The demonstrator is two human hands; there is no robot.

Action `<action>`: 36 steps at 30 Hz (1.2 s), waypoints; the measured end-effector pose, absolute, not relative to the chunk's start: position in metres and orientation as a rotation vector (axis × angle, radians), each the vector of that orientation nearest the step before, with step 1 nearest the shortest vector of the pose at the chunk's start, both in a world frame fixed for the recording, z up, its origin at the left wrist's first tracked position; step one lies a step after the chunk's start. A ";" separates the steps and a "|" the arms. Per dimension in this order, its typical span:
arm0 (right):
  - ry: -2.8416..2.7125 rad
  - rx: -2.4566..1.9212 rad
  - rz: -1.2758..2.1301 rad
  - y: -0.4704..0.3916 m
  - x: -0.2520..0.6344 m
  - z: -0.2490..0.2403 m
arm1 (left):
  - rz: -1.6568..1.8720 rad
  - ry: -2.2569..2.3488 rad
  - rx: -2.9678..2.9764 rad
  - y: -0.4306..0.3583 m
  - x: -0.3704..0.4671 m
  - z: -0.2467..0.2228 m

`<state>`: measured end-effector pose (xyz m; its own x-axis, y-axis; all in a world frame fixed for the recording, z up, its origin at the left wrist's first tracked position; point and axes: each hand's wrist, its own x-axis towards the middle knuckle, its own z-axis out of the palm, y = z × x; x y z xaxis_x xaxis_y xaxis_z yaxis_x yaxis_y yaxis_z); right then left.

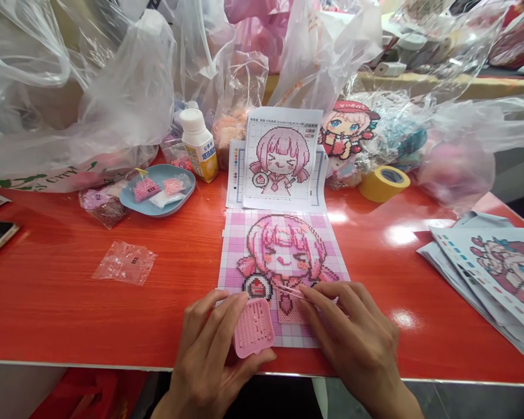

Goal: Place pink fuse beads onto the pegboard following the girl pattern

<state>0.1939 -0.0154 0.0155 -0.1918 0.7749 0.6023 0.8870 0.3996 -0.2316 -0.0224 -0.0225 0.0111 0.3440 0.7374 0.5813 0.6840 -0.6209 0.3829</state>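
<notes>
Pink square bead tray (254, 327), pinched in your left hand (212, 349) at the pegboard's (244, 244) near edge, stays level while your right hand (353, 334), fingers closed on thin tweezers (290, 291), sets beads squarely.

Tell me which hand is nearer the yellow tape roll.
Right. The right hand lies below and slightly left of the yellow tape roll; the left hand, holding the pink bead tray, sits farther left.

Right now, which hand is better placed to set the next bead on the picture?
Probably the right hand: it holds the tweezers with tips over the bead board, while the left hand holds the pink bead tray.
</notes>
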 end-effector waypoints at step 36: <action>-2.076 -1.148 -0.082 -0.024 0.198 0.014 | 1.202 1.336 2.569 -0.027 -0.020 0.007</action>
